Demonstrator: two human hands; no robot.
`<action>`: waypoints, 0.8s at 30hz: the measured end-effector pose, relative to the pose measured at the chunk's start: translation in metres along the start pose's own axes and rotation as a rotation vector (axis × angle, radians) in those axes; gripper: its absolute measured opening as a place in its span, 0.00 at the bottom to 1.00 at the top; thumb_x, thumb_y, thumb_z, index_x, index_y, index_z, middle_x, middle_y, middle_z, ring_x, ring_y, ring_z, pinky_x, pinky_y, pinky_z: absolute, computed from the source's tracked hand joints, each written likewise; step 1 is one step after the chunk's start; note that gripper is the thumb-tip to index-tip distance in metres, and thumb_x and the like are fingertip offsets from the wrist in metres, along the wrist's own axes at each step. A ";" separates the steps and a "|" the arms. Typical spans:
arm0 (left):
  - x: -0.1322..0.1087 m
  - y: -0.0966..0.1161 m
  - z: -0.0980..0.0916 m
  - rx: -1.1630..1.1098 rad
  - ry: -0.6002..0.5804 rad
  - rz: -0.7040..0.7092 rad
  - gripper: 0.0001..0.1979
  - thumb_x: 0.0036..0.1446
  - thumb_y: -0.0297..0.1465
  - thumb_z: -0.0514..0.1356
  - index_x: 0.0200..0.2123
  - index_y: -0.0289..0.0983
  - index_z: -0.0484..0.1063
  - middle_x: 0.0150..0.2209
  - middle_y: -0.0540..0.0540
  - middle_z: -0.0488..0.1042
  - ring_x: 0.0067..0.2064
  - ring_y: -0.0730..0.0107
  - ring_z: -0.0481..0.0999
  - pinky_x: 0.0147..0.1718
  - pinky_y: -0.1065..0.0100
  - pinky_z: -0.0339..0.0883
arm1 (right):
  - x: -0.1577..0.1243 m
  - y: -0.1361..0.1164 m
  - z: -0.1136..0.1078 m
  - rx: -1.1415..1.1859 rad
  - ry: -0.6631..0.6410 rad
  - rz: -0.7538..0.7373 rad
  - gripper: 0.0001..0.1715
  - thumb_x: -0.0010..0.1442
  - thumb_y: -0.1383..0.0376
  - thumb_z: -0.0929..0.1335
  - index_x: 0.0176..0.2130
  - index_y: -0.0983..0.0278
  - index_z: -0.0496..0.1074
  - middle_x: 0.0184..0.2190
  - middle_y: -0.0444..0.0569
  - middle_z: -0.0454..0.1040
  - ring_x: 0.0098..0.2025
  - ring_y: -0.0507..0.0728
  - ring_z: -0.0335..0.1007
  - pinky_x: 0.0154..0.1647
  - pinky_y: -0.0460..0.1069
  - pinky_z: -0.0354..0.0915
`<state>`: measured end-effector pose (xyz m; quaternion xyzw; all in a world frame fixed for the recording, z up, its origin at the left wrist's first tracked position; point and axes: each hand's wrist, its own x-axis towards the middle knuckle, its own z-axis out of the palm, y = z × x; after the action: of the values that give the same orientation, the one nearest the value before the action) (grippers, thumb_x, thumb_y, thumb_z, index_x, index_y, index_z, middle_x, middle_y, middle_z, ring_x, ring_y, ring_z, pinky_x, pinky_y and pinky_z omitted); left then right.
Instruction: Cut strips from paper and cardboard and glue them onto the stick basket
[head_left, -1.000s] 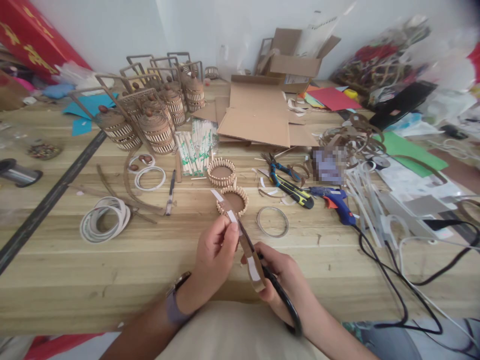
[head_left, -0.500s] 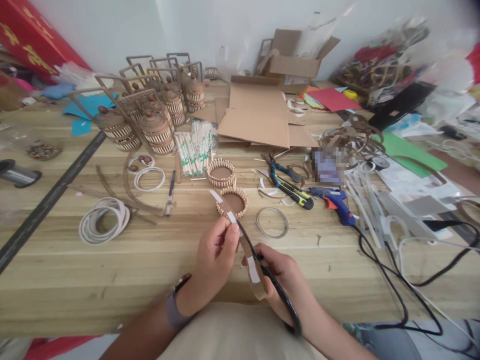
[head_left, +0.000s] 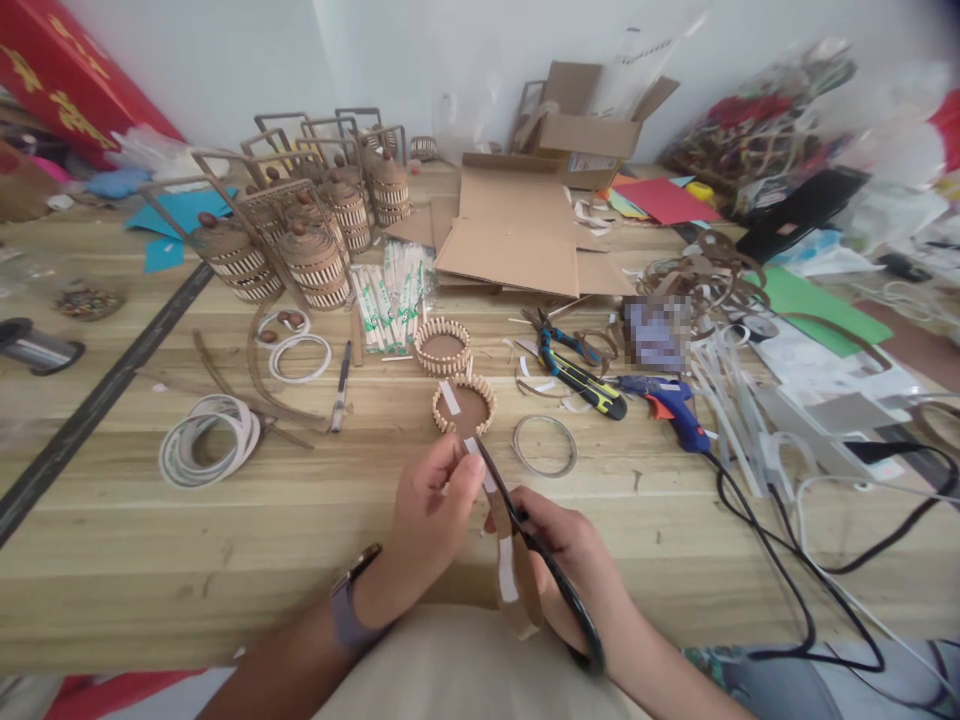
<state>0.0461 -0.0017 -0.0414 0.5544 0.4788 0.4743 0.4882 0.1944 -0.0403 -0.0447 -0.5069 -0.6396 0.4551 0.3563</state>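
Left hand [head_left: 439, 505]: narrow, thumb and forefinger pinched on a brown strip [head_left: 531, 592] with white patches along it. Watch [head_left: 349, 605] on that wrist. Right hand [head_left: 566, 550]: fingers curled round the handles of black scissors [head_left: 574, 600]; the blades run forward and left, towards the left fingertips, close along the strip.

The strip lies between the two hands. Far end, with a white patch, reaches past the left fingertips over the near ring [head_left: 489, 408] of short sticks. Near end hangs in a bend just beside the right thumb. Whether the blades touch it, cannot tell.

Just beyond the left fingertips: near ring, brown floor. Behind it, farther from the hand, the far ring [head_left: 444, 347], same make. Ahead of the right hand, a thin hoop [head_left: 545, 471] flat on the table [head_left: 300, 545]. Farther out in that direction, a yellow cutter [head_left: 596, 392] beside blue-handled pliers [head_left: 574, 345]. Right of these, a blue glue gun [head_left: 681, 408], well apart from the right hand.

Left of the left hand, well apart: white rolls [head_left: 174, 462]. Between these and the hand, farther forward, a pen-like tool [head_left: 342, 388]. Beyond the left hand: bagged sticks [head_left: 386, 310], then a cluster of lidded baskets [head_left: 315, 265] with tall handles. Cardboard [head_left: 514, 225] lies beyond both rings.
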 end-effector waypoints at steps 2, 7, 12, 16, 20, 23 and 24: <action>0.003 0.001 -0.001 -0.035 0.058 -0.028 0.17 0.62 0.37 0.53 0.22 0.41 0.56 0.18 0.55 0.57 0.20 0.74 0.58 0.20 0.72 0.54 | -0.001 0.001 0.001 0.000 -0.007 0.015 0.31 0.61 0.38 0.62 0.31 0.62 0.69 0.19 0.39 0.58 0.21 0.50 0.51 0.20 0.45 0.53; 0.004 0.000 0.000 -0.064 0.105 -0.014 0.17 0.62 0.36 0.54 0.23 0.41 0.55 0.18 0.57 0.55 0.20 0.76 0.54 0.19 0.73 0.52 | -0.001 0.001 0.002 0.022 -0.036 0.020 0.30 0.60 0.38 0.62 0.31 0.62 0.67 0.18 0.39 0.59 0.21 0.50 0.51 0.20 0.45 0.52; 0.000 -0.001 0.003 -0.079 0.082 -0.014 0.17 0.63 0.37 0.55 0.23 0.41 0.54 0.19 0.58 0.52 0.20 0.77 0.52 0.18 0.74 0.49 | -0.003 0.000 0.001 0.019 -0.026 0.037 0.29 0.59 0.39 0.65 0.31 0.62 0.67 0.19 0.39 0.60 0.21 0.50 0.52 0.20 0.45 0.52; -0.002 -0.002 0.004 -0.073 0.035 -0.029 0.17 0.63 0.37 0.55 0.24 0.41 0.54 0.19 0.59 0.51 0.20 0.78 0.50 0.17 0.74 0.47 | -0.001 -0.001 0.000 0.023 -0.029 0.027 0.30 0.59 0.38 0.64 0.30 0.62 0.65 0.20 0.39 0.59 0.22 0.50 0.52 0.20 0.44 0.52; -0.002 -0.003 0.003 -0.079 0.032 -0.031 0.17 0.63 0.38 0.55 0.24 0.41 0.54 0.19 0.59 0.51 0.20 0.78 0.50 0.18 0.75 0.47 | 0.001 -0.003 0.000 0.003 -0.021 0.034 0.31 0.59 0.37 0.63 0.28 0.62 0.64 0.20 0.40 0.59 0.23 0.50 0.51 0.21 0.45 0.53; -0.003 -0.003 0.003 -0.095 0.036 -0.040 0.18 0.63 0.38 0.55 0.23 0.41 0.54 0.19 0.59 0.51 0.20 0.78 0.50 0.17 0.75 0.47 | 0.000 -0.002 -0.001 0.018 -0.028 0.017 0.33 0.59 0.36 0.62 0.29 0.62 0.65 0.19 0.39 0.58 0.22 0.50 0.50 0.20 0.45 0.52; -0.003 -0.003 0.003 -0.101 0.033 -0.045 0.18 0.63 0.39 0.55 0.23 0.41 0.54 0.19 0.59 0.51 0.20 0.78 0.50 0.17 0.75 0.47 | 0.000 -0.001 -0.001 0.025 -0.029 0.012 0.33 0.59 0.36 0.62 0.29 0.62 0.65 0.19 0.39 0.58 0.22 0.50 0.50 0.20 0.45 0.51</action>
<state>0.0488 -0.0047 -0.0447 0.5102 0.4745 0.4960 0.5182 0.1951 -0.0404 -0.0432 -0.4995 -0.6361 0.4724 0.3503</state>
